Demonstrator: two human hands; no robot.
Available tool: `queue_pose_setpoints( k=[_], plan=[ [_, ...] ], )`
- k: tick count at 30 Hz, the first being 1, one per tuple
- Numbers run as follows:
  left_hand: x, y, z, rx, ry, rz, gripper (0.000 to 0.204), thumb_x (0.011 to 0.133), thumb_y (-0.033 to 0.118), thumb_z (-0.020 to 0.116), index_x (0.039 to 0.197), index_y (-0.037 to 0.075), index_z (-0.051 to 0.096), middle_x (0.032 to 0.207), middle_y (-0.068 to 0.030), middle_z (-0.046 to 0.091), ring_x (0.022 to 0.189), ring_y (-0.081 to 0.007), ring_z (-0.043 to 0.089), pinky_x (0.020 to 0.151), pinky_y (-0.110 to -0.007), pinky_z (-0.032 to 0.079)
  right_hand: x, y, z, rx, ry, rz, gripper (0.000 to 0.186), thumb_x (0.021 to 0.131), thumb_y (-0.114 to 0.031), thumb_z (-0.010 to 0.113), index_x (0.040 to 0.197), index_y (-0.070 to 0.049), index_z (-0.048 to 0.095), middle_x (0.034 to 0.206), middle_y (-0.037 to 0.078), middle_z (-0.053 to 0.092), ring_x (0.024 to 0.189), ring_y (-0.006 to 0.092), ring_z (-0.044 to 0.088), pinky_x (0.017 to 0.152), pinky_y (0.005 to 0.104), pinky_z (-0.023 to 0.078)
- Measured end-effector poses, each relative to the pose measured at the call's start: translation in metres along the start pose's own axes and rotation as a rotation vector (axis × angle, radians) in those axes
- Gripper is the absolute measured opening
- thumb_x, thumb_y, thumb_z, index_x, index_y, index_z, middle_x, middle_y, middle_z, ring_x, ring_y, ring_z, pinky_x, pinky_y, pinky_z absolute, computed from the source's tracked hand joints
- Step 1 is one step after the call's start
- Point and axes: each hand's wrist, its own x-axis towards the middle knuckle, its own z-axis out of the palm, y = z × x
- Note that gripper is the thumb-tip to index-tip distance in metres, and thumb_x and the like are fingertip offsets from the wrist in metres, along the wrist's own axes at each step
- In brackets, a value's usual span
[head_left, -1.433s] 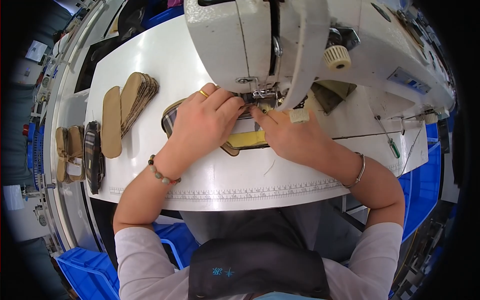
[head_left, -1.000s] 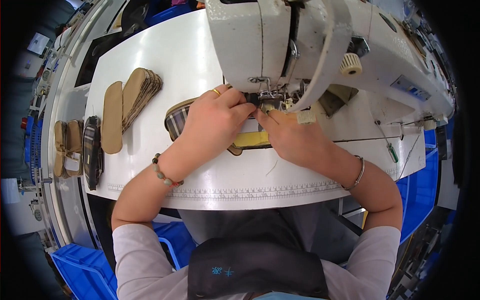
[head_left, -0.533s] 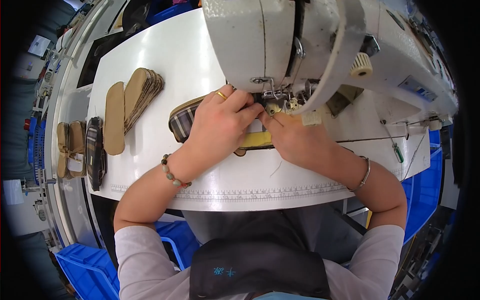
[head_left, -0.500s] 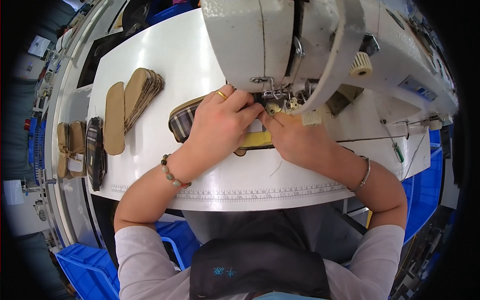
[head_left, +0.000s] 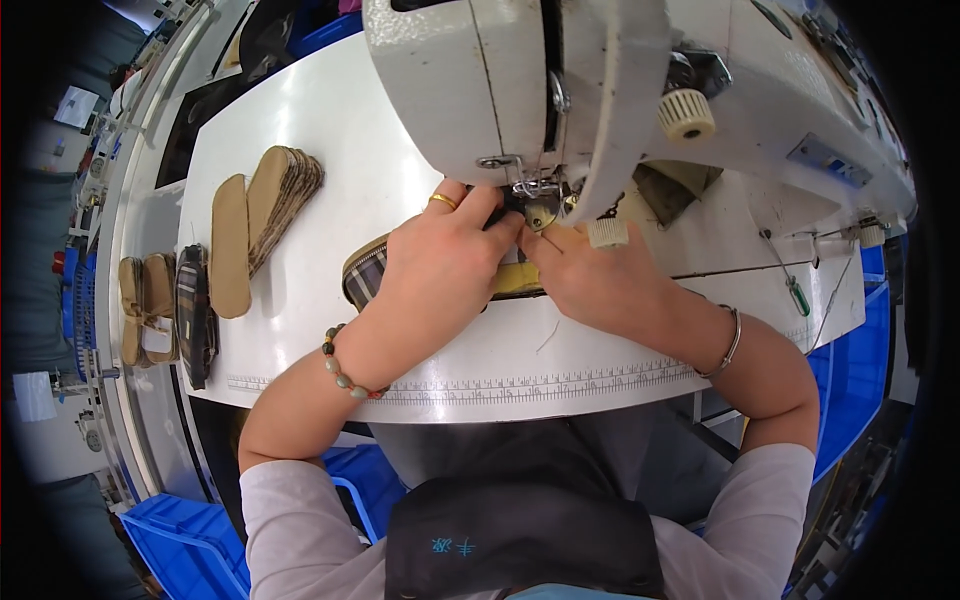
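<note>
My left hand [head_left: 445, 260], fingers curled, holds a plaid fabric piece with a zipper [head_left: 365, 275] and a yellow strip [head_left: 518, 280] at the sewing machine's metal presser foot [head_left: 535, 188]. A gold ring is on one finger. Just right of it, my right hand [head_left: 590, 275] has its fingertips pressed together on the same piece, close by the needle area and partly behind the machine's guard. The fingertips and what exactly they pinch are partly hidden.
The white table [head_left: 450, 355] carries stacked tan oval pieces [head_left: 280, 210], tied bundles [head_left: 145, 310], a dark plaid piece [head_left: 193, 315], a folded olive piece [head_left: 675, 190] and a green-handled screwdriver [head_left: 795, 290]. The machine body [head_left: 480, 70] fills the top; blue bins [head_left: 170, 540] stand below.
The view has shifted slightly. Relative to the machine, the plaid piece and my left hand have moved a little to the right. Both hands stay on the piece.
</note>
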Motion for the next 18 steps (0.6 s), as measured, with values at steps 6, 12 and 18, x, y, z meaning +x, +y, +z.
queue_pose_setpoints(
  k=[6,12,18],
  plan=[
    [0.0017,0.0024,-0.0034,0.003,-0.051,-0.044,0.030,0.075,0.009,0.073,0.104,0.009,0.075,0.108,-0.0030,0.062,0.107,-0.0252,0.062,0.066,-0.036,0.060,-0.0011,0.0047,0.0039,-0.012,0.021,-0.030,0.033,0.074,-0.007,0.068,0.107,-0.003,0.073,0.056,0.007,0.059,0.050,0.0247,0.063,0.047,0.0382,0.049],
    [0.0039,-0.0004,-0.0020,-0.001,-0.054,-0.051,0.031,0.074,0.007,0.073,0.104,0.009,0.075,0.108,-0.0035,0.062,0.105,-0.0262,0.065,0.064,-0.036,0.060,0.0004,0.0033,0.0011,-0.027,0.019,0.016,0.040,0.076,-0.008,0.069,0.115,-0.003,0.073,0.058,0.007,0.061,0.052,0.0255,0.065,0.048,0.0390,0.050],
    [0.0041,-0.0007,-0.0001,-0.019,-0.030,-0.050,0.032,0.074,0.005,0.072,0.106,0.009,0.074,0.105,-0.0042,0.062,0.102,-0.0258,0.066,0.065,-0.036,0.060,0.0011,0.0042,0.0000,-0.082,0.003,0.012,0.037,0.079,-0.010,0.068,0.116,-0.004,0.073,0.061,0.007,0.063,0.055,0.0257,0.067,0.050,0.0386,0.052]
  ],
)
